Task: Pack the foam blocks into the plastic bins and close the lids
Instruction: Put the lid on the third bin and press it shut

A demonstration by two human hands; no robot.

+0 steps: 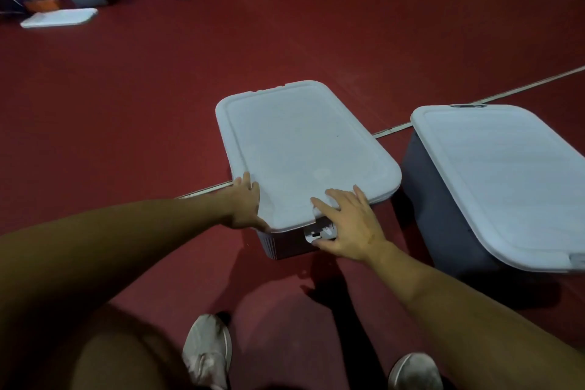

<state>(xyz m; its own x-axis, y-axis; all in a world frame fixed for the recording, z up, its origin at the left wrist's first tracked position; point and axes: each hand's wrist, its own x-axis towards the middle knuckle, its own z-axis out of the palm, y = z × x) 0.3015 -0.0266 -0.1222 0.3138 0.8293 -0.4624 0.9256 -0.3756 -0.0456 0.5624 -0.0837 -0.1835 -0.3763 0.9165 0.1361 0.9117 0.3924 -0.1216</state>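
While both bare forearms reach forward and down, the left hand lies with straight fingers flat against the near-left corner of the smooth white lid. The right hand spreads its fingers over the lid's near edge, thumb curled under the latch of the ribbed plastic bin. Right of those fingers stands a second lidded bin.

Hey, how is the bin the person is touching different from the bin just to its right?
Both hands, left hand and right hand, are on the near bin; nothing touches the right bin. The near bin shows a latch under the right hand's fingers at its near end; the right bin's near end is partly cut off by the frame. Both carry white lids and stand on the red floor.
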